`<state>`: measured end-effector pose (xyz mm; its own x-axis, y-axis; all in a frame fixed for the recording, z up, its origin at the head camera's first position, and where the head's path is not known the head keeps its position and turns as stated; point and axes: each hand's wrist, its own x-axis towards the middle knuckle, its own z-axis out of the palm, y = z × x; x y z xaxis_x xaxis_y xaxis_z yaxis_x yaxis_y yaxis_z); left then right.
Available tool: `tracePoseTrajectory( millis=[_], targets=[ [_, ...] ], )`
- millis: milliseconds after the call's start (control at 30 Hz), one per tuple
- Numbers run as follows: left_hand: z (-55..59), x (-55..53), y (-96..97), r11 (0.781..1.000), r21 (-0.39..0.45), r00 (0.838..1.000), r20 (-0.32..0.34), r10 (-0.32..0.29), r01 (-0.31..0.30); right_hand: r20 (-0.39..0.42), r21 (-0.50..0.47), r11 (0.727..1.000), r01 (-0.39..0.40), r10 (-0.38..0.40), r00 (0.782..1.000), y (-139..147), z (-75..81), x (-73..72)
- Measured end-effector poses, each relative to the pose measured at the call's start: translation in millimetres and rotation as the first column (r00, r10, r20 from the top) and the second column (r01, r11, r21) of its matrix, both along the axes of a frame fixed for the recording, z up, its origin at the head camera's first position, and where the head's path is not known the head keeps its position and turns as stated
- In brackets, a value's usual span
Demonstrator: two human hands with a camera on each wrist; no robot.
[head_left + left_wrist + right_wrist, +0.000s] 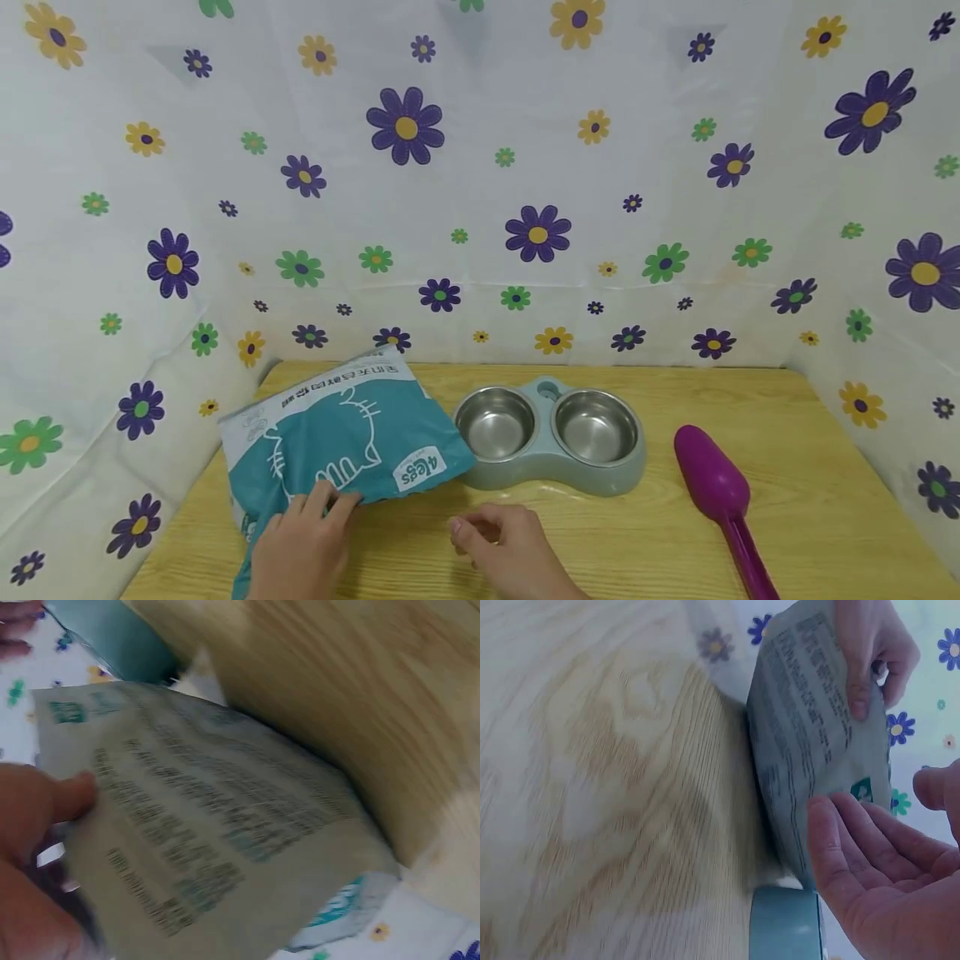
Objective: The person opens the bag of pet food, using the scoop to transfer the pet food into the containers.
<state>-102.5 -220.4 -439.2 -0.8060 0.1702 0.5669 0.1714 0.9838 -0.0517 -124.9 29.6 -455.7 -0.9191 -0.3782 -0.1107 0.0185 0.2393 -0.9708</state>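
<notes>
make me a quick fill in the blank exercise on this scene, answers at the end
1. The bag is gripped by the person's ____.
2. The pale green stand carries ____ metal bowls.
3. In the head view, the purple scoop lies on the table to the ____ of the stand.
4. The right hand is holding ____.

Missing words: left hand; two; right; nothing.

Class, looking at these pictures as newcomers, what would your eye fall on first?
First, the big teal bag at the left, held near its edge by the left hand. Then the magenta scoop lying at the right, and the grey-green double bowl standing between bag and scoop.
</notes>
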Motion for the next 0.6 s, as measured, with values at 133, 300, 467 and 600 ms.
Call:
tracePoseTrajectory(
  millis=[133, 300, 467, 600],
  targets=[
    [4.8, 7.0, 4.3, 0.999, 0.044, 0.985, 0.171, 0.015, -0.023, 0.041, -0.072, 0.996, 0.057, -0.054, 0.998, -15, -1.3, -4.2],
    [8.8, 4.7, 5.2, 0.995, 0.094, 0.935, 0.355, -0.008, -0.027, 0.025, -0.202, 0.975, 0.096, -0.093, 0.995, -23, -6.6, -17.1],
    [4.5, 3.1, 10.1, 0.996, 0.091, 0.892, 0.452, -0.023, -0.020, 0.042, -0.236, 0.963, 0.133, -0.126, 0.991, -29, -11.4, -28.2],
    [-3.0, 2.9, 17.6, 0.995, 0.100, 0.891, 0.450, -0.050, 0.006, 0.046, -0.250, 0.961, 0.121, -0.113, 0.993, -30, -12.8, -35.9]
  ],
)
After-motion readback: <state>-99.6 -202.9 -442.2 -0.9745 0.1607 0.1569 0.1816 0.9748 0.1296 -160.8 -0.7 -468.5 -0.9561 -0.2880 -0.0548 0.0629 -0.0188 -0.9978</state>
